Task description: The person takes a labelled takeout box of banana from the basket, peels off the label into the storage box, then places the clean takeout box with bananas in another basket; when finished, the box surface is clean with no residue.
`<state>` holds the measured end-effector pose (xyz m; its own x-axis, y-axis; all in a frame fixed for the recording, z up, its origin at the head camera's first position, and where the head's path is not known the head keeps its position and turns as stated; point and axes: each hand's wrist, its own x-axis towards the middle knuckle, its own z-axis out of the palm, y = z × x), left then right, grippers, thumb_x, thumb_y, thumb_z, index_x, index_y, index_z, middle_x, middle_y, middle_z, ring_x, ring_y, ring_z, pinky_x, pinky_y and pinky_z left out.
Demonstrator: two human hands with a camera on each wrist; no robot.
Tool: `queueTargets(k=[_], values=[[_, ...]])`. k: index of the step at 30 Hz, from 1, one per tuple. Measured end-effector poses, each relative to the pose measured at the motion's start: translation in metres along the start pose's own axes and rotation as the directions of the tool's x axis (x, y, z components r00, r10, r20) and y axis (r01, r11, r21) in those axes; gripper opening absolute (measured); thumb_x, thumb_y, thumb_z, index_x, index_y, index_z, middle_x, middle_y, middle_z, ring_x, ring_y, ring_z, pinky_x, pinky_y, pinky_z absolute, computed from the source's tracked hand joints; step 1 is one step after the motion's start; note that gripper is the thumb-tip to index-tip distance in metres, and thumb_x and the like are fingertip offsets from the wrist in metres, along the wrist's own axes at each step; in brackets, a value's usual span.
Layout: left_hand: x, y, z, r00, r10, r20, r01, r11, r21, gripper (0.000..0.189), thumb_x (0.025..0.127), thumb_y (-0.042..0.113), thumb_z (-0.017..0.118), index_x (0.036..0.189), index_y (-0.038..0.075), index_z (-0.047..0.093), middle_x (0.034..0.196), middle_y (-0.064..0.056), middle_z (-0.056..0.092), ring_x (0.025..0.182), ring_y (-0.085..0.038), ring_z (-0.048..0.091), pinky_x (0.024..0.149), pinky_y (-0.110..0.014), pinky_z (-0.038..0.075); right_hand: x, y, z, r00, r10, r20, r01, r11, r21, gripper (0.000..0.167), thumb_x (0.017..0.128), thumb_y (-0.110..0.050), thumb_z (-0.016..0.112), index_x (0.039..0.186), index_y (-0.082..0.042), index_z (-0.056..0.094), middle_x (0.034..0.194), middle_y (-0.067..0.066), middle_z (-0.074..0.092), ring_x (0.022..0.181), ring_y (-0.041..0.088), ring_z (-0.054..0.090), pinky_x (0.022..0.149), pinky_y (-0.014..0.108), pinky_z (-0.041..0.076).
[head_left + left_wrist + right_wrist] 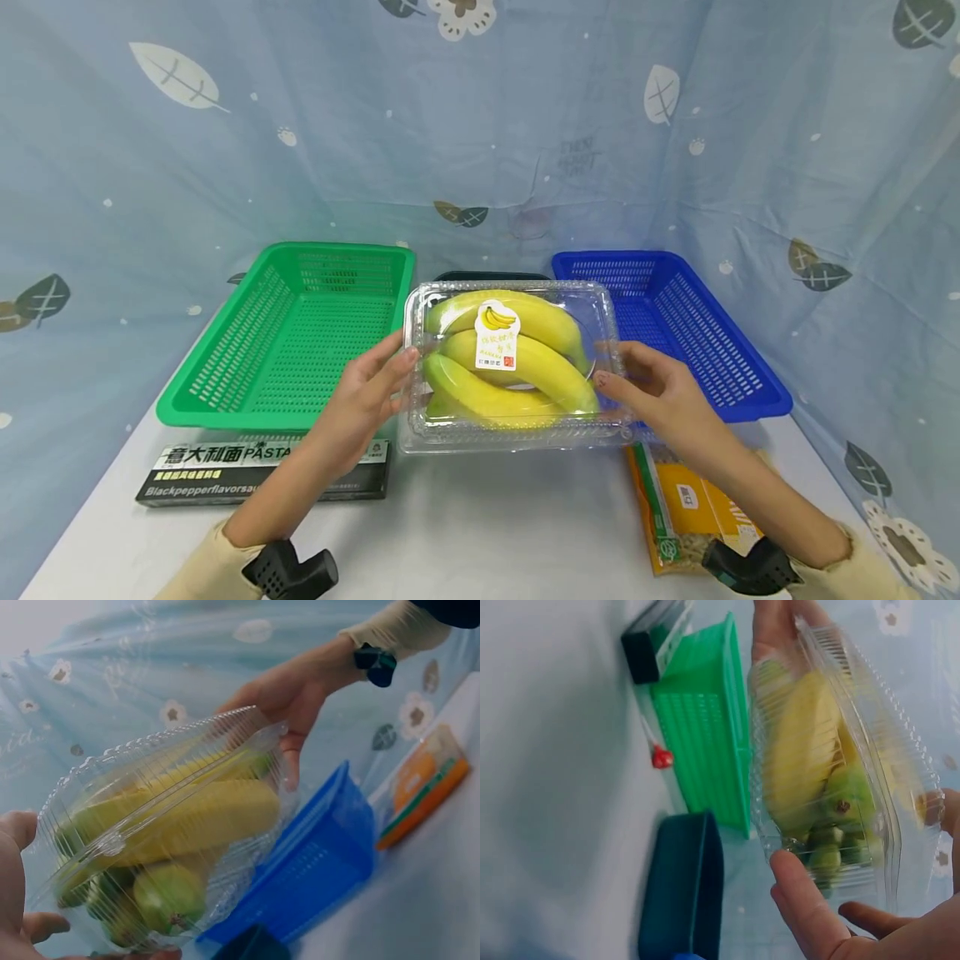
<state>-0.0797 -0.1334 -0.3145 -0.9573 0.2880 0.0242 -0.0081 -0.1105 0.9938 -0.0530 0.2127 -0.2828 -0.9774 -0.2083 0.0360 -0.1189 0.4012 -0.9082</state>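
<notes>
A clear plastic clamshell box (480, 440) is held up above the table, its lid closed over several yellow bananas (540, 354) with greenish ends. A white label (497, 333) with a banana picture is stuck on the lid. My left hand (363, 400) grips the box's left end, thumb on the near side. At the opposite end my right hand (663, 392) grips it the same way, fingers partly hidden behind the plastic. In the right wrist view, the stem ends of the bananas (847, 802) show through the side wall.
Behind on the left stands a green basket (315, 358); a blue basket (720, 350) stands at the right. Between them is a dark green bin (679, 892), mostly hidden by the box. A black-and-white pasta box (225, 487) lies front left, an orange-yellow food packet (690, 500) front right.
</notes>
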Motion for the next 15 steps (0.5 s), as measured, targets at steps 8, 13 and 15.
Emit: queueTargets(k=[8,13,15], values=[[-0.011,-0.01,-0.001,1.0,-0.016,0.008,0.015,0.997,0.082,0.057,0.106,0.031,0.048,0.157,0.01,0.032,0.156,-0.012,0.036,0.138,-0.039,0.041,0.104,-0.053,0.044,-0.011,0.008,0.015,0.998,0.068,0.001,-0.068,0.996,0.055,0.048,0.101,-0.027,0.062,0.14,-0.001,0.05,0.127,0.019,0.061,0.105,0.028,0.066,0.08,0.033,0.059],[-0.022,-0.016,-0.004,0.996,-0.071,0.047,0.066,0.993,0.101,0.062,0.107,0.034,0.046,0.159,0.011,0.024,0.161,-0.012,0.026,0.142,-0.039,0.035,0.105,-0.05,0.043,-0.017,0.012,0.023,0.995,0.097,-0.005,-0.096,0.993,0.071,0.047,0.1,-0.027,0.064,0.137,0.0,0.051,0.126,0.019,0.062,0.104,0.026,0.067,0.078,0.033,0.06],[-0.027,-0.018,-0.004,0.993,-0.093,0.078,0.084,0.991,0.104,0.065,0.107,0.034,0.045,0.161,0.011,0.018,0.163,-0.014,0.021,0.143,-0.04,0.031,0.107,-0.051,0.041,-0.02,0.014,0.026,0.995,0.104,0.0,-0.103,0.991,0.088,0.047,0.1,-0.026,0.064,0.137,0.001,0.051,0.126,0.019,0.062,0.104,0.027,0.067,0.077,0.033,0.06]])
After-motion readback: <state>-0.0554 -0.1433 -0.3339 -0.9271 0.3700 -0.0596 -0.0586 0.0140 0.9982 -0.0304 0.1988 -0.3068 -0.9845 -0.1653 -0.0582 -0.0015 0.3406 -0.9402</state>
